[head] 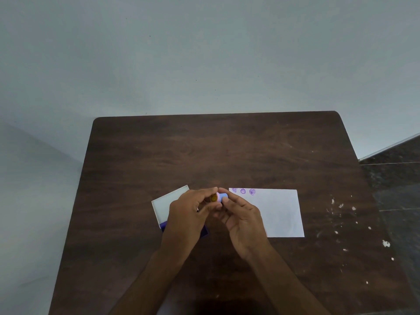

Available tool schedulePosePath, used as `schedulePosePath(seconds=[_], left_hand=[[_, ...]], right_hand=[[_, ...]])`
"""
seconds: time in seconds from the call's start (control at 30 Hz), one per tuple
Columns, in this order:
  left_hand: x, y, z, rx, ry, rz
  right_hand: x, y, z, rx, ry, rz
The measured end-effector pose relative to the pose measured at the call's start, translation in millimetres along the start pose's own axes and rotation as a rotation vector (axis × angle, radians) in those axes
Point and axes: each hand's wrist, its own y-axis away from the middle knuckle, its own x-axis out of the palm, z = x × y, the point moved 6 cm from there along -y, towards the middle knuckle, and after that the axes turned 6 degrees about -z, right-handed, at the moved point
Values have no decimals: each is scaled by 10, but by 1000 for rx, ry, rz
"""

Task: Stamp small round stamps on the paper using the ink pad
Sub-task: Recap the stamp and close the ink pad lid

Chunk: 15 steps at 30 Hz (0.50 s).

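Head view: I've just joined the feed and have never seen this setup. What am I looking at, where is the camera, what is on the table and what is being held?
There is no machine here. A person works with two bare hands, and the single picture comes from a wide-angle camera worn on the head, looking forward and down. So the arms enter from the bottom edge.

The surface is a dark wooden table against a pale wall. On it, to the right, lies a white sheet of paper with three purple round prints in a row along its far left corner. To the left lies the ink pad, its case open, partly hidden under the left hand.

Between the hands, above the table, is a small round stamp with a light blue body. The fingers of the right hand pinch it, and the left hand's fingertips meet it too.
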Motion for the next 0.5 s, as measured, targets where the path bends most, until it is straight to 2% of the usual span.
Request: schedulePosePath(seconds=[0.07,0.27,0.5], left_hand=[[-13,-35,19,-21,-10,-35],[-66,10,55,23,158,-202],[-71,-97,128,9,255,-154]], right_hand=[[-1,-35,0,-7,5,5],[46,-75,34,-18,7,53],[72,-140,64,-31,103,109]])
